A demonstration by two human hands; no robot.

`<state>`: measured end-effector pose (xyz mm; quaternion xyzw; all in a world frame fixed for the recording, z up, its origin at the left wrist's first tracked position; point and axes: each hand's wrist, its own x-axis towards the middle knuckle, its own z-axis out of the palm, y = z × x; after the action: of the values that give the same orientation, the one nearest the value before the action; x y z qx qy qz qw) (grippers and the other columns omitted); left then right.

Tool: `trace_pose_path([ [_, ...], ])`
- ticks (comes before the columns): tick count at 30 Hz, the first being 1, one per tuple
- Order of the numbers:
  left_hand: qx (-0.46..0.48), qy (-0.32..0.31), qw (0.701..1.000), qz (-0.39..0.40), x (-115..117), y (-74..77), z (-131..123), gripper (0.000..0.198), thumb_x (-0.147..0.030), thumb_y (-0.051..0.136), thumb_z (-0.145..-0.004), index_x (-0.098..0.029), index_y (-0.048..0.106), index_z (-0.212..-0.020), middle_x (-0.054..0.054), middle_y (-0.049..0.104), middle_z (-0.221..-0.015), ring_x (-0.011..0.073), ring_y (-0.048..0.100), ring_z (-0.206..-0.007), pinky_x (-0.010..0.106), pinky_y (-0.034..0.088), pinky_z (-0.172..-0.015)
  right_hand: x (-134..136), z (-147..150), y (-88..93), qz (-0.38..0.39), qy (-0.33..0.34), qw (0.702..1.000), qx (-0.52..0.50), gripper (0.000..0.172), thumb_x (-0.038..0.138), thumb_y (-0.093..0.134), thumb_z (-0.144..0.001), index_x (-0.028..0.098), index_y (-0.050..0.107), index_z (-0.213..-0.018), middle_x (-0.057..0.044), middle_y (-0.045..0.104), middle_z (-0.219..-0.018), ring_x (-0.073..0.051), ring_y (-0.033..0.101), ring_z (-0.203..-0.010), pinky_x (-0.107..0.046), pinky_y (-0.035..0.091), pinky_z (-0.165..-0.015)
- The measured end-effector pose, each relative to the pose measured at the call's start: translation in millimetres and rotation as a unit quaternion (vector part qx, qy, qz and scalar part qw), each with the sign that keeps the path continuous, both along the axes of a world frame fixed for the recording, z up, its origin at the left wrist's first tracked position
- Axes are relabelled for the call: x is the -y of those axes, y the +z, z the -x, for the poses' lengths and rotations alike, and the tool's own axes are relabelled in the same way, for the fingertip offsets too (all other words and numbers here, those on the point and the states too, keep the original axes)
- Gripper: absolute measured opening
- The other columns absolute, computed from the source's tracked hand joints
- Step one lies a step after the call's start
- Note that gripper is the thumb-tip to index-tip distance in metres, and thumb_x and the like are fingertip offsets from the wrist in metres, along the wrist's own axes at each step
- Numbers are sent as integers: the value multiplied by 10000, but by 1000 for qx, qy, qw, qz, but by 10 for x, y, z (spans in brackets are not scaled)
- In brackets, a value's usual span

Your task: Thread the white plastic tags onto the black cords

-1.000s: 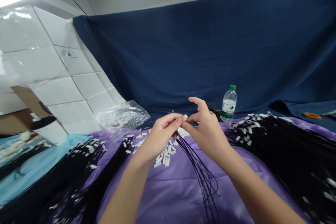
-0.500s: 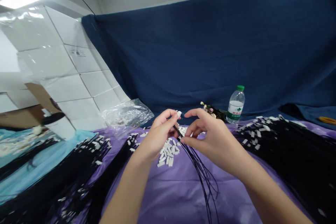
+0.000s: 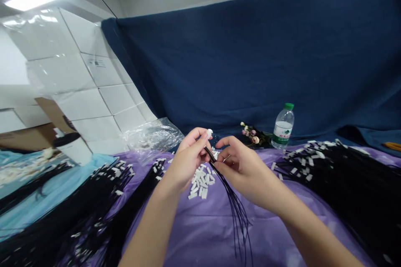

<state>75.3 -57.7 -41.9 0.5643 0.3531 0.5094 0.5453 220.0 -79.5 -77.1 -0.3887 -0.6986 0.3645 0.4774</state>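
Note:
My left hand (image 3: 190,158) is closed around the upper end of a thin bundle of black cords (image 3: 230,194). White tips (image 3: 209,133) stick out above its thumb and forefinger. Just below that grip, my right hand (image 3: 239,164) has its thumb and curled fingers at the bundle, pinching the cords, with the forefinger bent above them. The cords' loose ends hang down toward me over a purple cloth (image 3: 197,229). Beneath my hands lies a pile of small white tabs (image 3: 202,181), partly hidden by the left hand.
Heaps of black cords with white tips lie at left (image 3: 78,200) and right (image 3: 351,183). At the back stand a water bottle (image 3: 283,127) and flowers (image 3: 254,137). Clear plastic film (image 3: 153,133) lies near stacked white boxes (image 3: 90,100). A blue cloth (image 3: 250,58) hangs behind.
My right hand has moved slightly left and its fingers have closed in on the cords. The bundle's loose ends have swung left and hang closer together. The view has shifted a little.

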Motion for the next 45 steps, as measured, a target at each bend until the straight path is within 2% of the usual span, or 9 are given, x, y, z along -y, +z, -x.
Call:
trace_pose_path([
  [6, -12, -10, 1000, -4, -27, -7, 44, 204, -372, 582, -847, -187, 504, -814, -51, 433, -616, 54, 401, -528, 168, 380, -516, -38, -42, 76, 48, 36, 991, -123, 208, 196, 547, -825, 212, 475, -1020, 32, 554, -799, -77, 543, -570, -220, 444, -523],
  [12, -7, -1, 1000, 9, -102, -38, 84, 235, -398, 597, -831, -192, 489, -804, -59, 415, -613, 53, 402, -481, 199, 420, -509, -165, -175, 179, 92, 59, 910, -400, 293, 198, 651, -741, 224, 552, -1015, -9, 648, -914, -121, 657, -728, -265, 577, -695],
  [16, -18, 6, 999, 27, -136, -52, 91, 235, -408, 579, -841, -193, 492, -808, -64, 370, -586, 57, 405, -463, 219, 437, -514, -281, -286, 163, 38, -9, 855, -517, 256, 193, 696, -737, 252, 578, -956, 22, 659, -981, -100, 659, -912, -229, 555, -856],
  [23, -19, 8, 999, 49, -106, -41, 80, 210, -370, 582, -837, -180, 510, -785, -61, 354, -576, 52, 389, -455, 204, 421, -496, -286, -496, 248, -130, -80, 803, -577, 153, 419, 615, -864, 270, 644, -848, 82, 641, -829, -16, 565, -597, -127, 518, -596],
  [28, -21, 7, 998, 53, -81, -36, 67, 203, -343, 595, -828, -171, 513, -757, -49, 393, -592, 43, 385, -463, 174, 375, -469, -64, -650, 404, -152, -64, 772, -614, 134, 377, 587, -891, 278, 677, -880, 91, 637, -746, -32, 576, -629, -136, 513, -642],
  [31, -23, 1, 998, 53, -74, -40, 60, 207, -346, 597, -826, -173, 509, -755, -47, 409, -597, 42, 380, -464, 173, 374, -470, 44, -704, 435, -127, -43, 799, -586, 77, 317, 627, -874, 281, 689, -844, 85, 674, -818, -16, 512, -528, -99, 459, -518],
  [36, -22, 0, 998, 51, -56, -46, 44, 216, -357, 611, -813, -172, 517, -753, -46, 423, -598, 44, 367, -470, 177, 366, -474, 51, -588, 373, -91, -61, 889, -444, 166, 418, 529, -913, 321, 650, -971, 65, 658, -883, -14, 110, -332, -219, 137, -275],
  [40, -23, -5, 999, 43, -12, -36, 20, 213, -355, 595, -821, -171, 509, -755, -50, 409, -582, 51, 363, -482, 173, 337, -465, -30, -303, 265, -52, -13, 942, -332, 82, 335, 593, -867, 280, 623, -918, 55, 634, -746, -22, 266, -361, -193, 183, -341],
  [45, -29, -26, 999, 34, 48, -12, 9, 190, -334, 553, -838, -180, 488, -747, -50, 405, -579, 66, 378, -485, 192, 373, -479, -111, -31, 73, -134, -88, 977, -143, 98, 259, 633, -814, 227, 718, -852, -21, 660, -831, -86, 498, -575, -225, 361, -478],
])
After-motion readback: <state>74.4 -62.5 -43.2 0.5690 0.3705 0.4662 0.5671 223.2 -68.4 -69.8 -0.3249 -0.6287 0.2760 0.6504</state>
